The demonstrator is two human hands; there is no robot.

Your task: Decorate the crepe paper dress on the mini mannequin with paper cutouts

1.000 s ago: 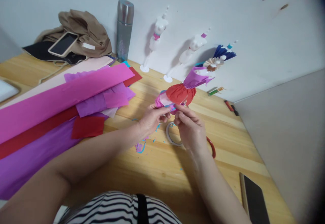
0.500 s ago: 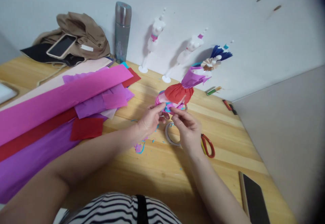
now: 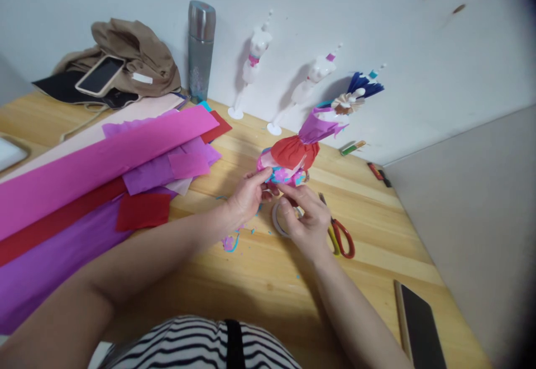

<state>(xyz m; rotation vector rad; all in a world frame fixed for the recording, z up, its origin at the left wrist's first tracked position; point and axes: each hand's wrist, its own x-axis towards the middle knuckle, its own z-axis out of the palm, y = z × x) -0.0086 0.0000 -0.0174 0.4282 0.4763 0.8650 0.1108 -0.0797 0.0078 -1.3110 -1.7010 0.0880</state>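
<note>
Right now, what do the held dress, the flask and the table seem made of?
The paper dress: likely crepe paper, matte, in gathered crinkly folds. The flask: probably steel, grey with a dull metallic sheen. The table: wood, pale planks with visible grain, slightly glossy.

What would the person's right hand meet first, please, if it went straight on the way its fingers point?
Most likely the pink and turquoise hem of the small figure dressed in red and purple crepe paper, held by the left hand just beyond the right hand, though depth is unclear.
</note>
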